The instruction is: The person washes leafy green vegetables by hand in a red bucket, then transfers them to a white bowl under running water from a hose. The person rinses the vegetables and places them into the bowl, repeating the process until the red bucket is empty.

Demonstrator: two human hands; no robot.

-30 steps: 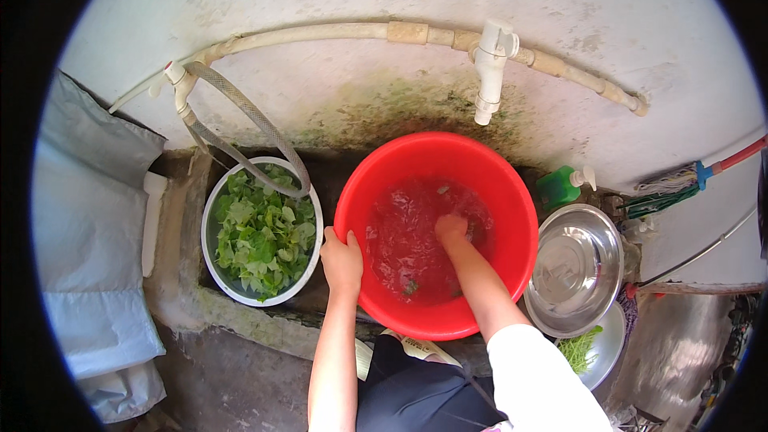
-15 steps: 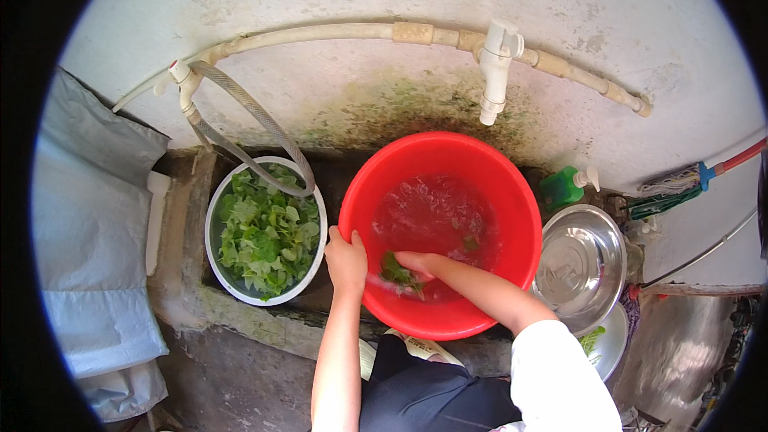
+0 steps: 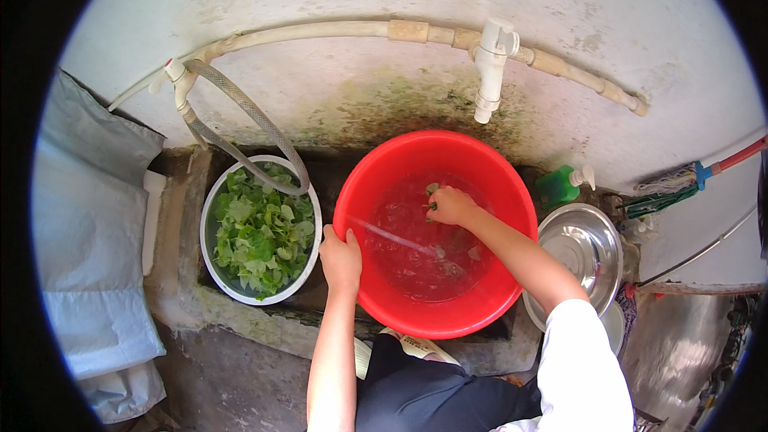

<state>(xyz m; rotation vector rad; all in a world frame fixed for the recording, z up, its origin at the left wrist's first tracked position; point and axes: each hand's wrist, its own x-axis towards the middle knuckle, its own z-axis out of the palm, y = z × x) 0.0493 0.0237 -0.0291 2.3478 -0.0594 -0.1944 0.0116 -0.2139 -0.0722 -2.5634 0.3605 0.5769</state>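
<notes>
A large red basin [image 3: 514, 288] with water in it stands in front of me. My left hand [image 3: 342, 260] grips its left rim. Inside the basin, toward the far side, my right hand [image 3: 453, 206] is closed on a few green leaves [image 3: 432, 190], whose tips stick out past the fingers. A thin pale streak like a water jet [image 3: 392, 238] crosses the basin from the left rim toward the middle; I cannot make out its source. Small leaf bits [image 3: 474, 253] float on the water.
A white-rimmed bowl heaped with green leaves [image 3: 264, 232] stands at the left, under a looped hose [image 3: 264, 124]. A white tap [image 3: 490, 72] juts from the wall pipe. At the right are a green pump bottle [image 3: 558, 188], a metal bowl [image 3: 582, 248] and a mop [image 3: 668, 192].
My right hand has moved from the near left of the basin to its far middle, still with leaves. The pale streak now shows across the water. The left hand stays on the rim.
</notes>
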